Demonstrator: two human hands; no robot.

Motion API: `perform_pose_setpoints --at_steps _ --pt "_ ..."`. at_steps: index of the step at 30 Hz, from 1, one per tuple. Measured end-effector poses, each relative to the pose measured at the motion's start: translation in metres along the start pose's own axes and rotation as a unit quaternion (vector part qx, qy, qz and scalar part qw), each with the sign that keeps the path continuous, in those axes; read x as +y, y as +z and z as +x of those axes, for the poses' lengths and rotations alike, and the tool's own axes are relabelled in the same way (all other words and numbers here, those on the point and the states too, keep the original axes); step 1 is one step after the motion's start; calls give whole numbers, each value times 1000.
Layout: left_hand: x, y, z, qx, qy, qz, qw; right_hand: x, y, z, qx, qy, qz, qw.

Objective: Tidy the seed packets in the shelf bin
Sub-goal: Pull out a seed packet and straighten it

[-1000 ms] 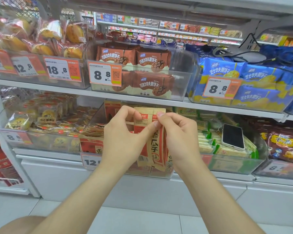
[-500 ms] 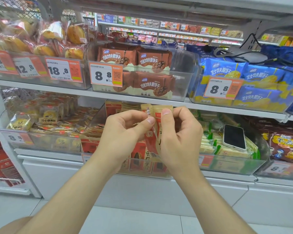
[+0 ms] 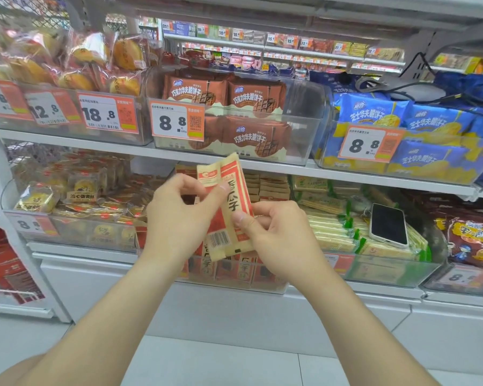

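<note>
A small stack of red-and-cream seed packets [image 3: 230, 190] is held upright in front of the middle shelf, top ends near the shelf edge. My left hand [image 3: 176, 218] pinches the stack from the left, thumb across the front packet. My right hand [image 3: 279, 235] grips the lower right side, thumb on the front. A barcode shows on the packet at the rear left. Behind and below them stands the clear shelf bin [image 3: 262, 285] with more of the same packets standing in rows; my hands hide much of it.
A phone [image 3: 388, 224] lies on green-and-cream packs in the bin to the right. Clear bins of pastries [image 3: 76, 190] sit at left, dark red bags [image 3: 469, 238] at far right. The shelf above [image 3: 346, 174] overhangs with brown and blue wafer packs. White tiled floor lies below.
The packets have been lifted higher out of the bin and tilted left, now fanned so the front faces and a barcode show. My right hand has slid down to the lower edge.
</note>
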State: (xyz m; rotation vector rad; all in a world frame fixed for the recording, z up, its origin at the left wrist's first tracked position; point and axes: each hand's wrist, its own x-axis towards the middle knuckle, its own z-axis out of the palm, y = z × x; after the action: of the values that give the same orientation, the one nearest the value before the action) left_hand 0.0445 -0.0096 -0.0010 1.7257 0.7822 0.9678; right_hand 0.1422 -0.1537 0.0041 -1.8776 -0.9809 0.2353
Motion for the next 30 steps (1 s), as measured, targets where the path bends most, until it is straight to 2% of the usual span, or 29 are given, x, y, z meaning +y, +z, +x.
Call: perform_pose_setpoints --at_steps 3,6,11,20,26,30 --pt "3 6 -9 -88 -10 42 995 3 -1 3 49 27 2 998" --pt "6 4 -10 -161 -61 -3 985 6 0 6 101 56 -25 993" --pt "19 -2 -17 -261 -125 -84 954 5 3 4 151 31 -55 986" --pt "24 -5 -15 -289 -140 -117 940 -2 -2 1 187 -31 -65 980" --pt "19 -6 -11 -273 -92 -64 955 -1 -2 0 153 -63 -61 984" --pt "23 -11 -7 -300 -90 -93 945 1 -6 3 138 -73 13 988"
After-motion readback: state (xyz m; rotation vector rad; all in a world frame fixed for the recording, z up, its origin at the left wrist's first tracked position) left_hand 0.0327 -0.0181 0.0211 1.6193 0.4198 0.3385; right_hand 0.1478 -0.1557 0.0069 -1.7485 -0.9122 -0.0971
